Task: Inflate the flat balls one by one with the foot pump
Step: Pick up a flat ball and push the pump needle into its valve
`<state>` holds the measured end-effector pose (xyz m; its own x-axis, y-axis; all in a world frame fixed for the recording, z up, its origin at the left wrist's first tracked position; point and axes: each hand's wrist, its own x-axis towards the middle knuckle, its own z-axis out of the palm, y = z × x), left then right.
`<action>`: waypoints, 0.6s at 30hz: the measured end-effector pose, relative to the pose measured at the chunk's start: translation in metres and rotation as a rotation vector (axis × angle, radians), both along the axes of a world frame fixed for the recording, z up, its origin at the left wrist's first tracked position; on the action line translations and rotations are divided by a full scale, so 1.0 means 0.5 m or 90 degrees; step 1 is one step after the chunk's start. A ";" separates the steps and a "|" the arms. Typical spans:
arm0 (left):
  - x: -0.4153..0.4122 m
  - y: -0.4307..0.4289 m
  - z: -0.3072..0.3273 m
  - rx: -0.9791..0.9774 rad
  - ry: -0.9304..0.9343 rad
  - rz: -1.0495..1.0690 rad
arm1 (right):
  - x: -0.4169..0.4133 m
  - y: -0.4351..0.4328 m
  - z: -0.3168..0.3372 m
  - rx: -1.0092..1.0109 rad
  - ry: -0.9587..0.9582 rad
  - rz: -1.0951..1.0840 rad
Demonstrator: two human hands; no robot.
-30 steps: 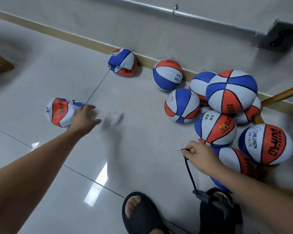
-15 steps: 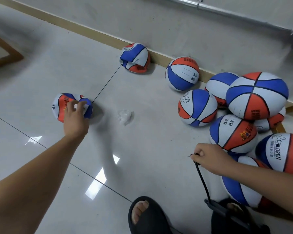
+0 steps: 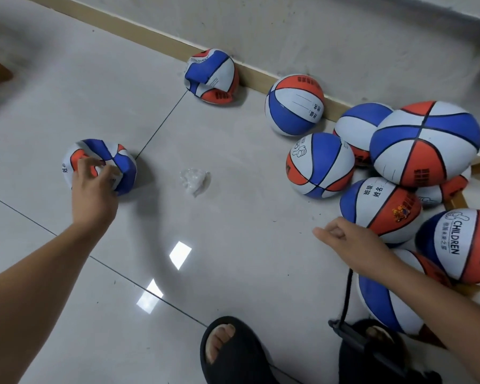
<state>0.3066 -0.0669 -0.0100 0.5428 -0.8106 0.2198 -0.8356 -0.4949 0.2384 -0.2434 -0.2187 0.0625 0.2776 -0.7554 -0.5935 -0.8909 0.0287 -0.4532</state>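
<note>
1. Floor [image 3: 233, 245]: pale glossy tiles, with a tan skirting [image 3: 150, 31] along the far wall.
2. Heap of round balls [image 3: 424, 142]: on the right, against the skirting, with red, white and blue panels.
3. Flat ball [image 3: 122, 162]: on the floor at left, well apart from the heap, its skin caved in and creased.
4. Second flat ball [image 3: 211, 76]: leans on the skirting.
5. Left hand [image 3: 94, 192]: fingers curled into the creased top of the near flat ball, gripping it.
6. Right hand [image 3: 344, 239]: low in front of the heap. Fingers curled in, thumb out, holding the top of the hose [image 3: 347, 295]; the tip is hidden.
7. Foot pump [image 3: 352, 339]: black, at the bottom edge, under the right slipper [image 3: 385, 353]. The hose rises from it.
8. Crumpled clear wrapper [image 3: 194, 180]: lies between the near flat ball and the heap.
</note>
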 end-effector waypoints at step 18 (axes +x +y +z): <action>-0.538 -0.014 0.142 -0.108 0.591 -0.042 | 0.097 0.010 0.041 0.067 -0.230 -0.004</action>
<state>0.0378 -0.0740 0.0609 0.5148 -0.8425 -0.1586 -0.3009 -0.3509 0.8868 -0.1947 -0.2138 0.0831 0.4785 -0.6980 -0.5328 -0.6742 0.0968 -0.7322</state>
